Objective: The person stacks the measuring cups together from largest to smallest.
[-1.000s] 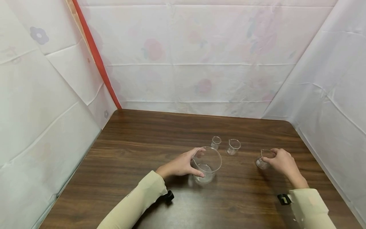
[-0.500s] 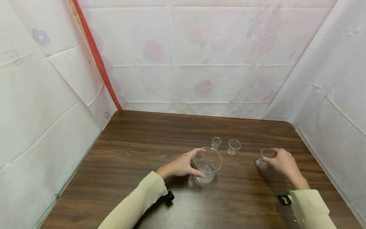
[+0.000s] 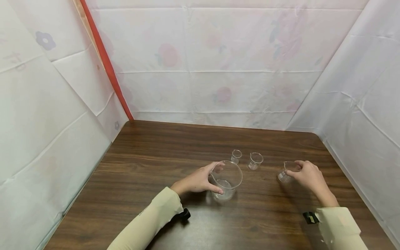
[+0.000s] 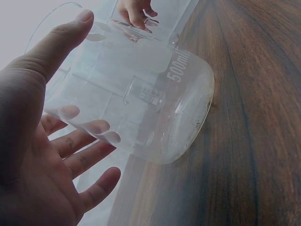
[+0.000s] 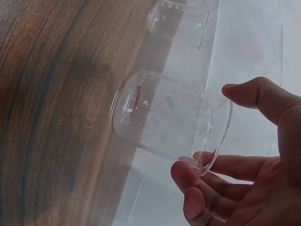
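My left hand [image 3: 200, 178] holds the side of a large clear glass beaker [image 3: 229, 189], thumb at the near side and fingers at the far side. Its "500ml" print shows in the left wrist view, where the fingertips [image 4: 110, 136] lie against the glass. To the right, my right hand [image 3: 309, 175] pinches a smaller glass beaker [image 3: 282, 177] near its rim. In the right wrist view, this beaker [image 5: 160, 113] bears a "50" mark, its base close over the tabletop. Both beakers look transparent, with nothing visible inside.
Two more small glass beakers stand behind and between the hands: the smallest [image 3: 236, 157] left, a bigger one [image 3: 255, 161] right. The brown wooden table [image 3: 150, 149] is bordered by white cloth walls [image 3: 200, 90] at the back and sides.
My right hand has shifted the smaller beaker very slightly left and away from me. The left hand and large beaker have stayed in place.
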Available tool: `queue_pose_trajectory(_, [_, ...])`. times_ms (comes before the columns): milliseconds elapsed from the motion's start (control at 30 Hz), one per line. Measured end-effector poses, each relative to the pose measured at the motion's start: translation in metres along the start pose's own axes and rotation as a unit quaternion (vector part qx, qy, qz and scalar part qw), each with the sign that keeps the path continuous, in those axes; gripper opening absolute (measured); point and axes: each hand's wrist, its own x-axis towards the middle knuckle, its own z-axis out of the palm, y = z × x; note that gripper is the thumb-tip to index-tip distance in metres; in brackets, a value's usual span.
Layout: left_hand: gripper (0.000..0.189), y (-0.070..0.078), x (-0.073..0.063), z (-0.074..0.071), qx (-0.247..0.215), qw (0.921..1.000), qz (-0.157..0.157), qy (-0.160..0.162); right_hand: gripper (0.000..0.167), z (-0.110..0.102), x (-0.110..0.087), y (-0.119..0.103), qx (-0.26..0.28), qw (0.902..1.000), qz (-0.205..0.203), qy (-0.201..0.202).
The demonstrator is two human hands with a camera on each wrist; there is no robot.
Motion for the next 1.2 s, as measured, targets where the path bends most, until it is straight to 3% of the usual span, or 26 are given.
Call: queue_pose_trajectory(1200, [0.091,-0.001,0.0,0.001,0.0,1.0,0.005,0.002,0.07,-0.005,-0.003,-0.016,0.007,0.9995,-0.012,0.028])
